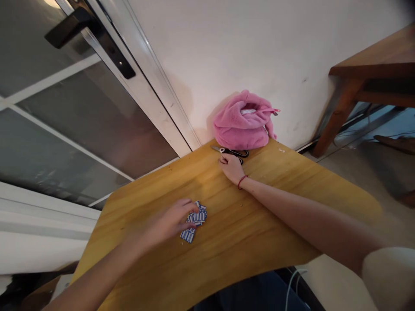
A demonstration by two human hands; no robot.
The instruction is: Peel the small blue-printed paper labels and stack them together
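My left hand (176, 218) is over the left-middle of the wooden table, thumb and fingers apart, at the edge of a loose pile of small blue-and-white label pieces (198, 216). Part of the pile is hidden behind its fingers. Farther back, my right hand (231, 167), with a red cord on the wrist, has its fingers curled closed at a pair of scissors (238, 152). The scissors have black handles and a short blade pointing left. The hand covers part of one handle, and the fingertips are close to the pivot.
A pink plush bag (241, 129), its top open, stands at the table's back edge against the white wall (259, 47). A glass door with a black handle (69, 28) is on the left. Another wooden table (372, 65) stands at the right. A small white scrap (282, 150) lies near the bag.
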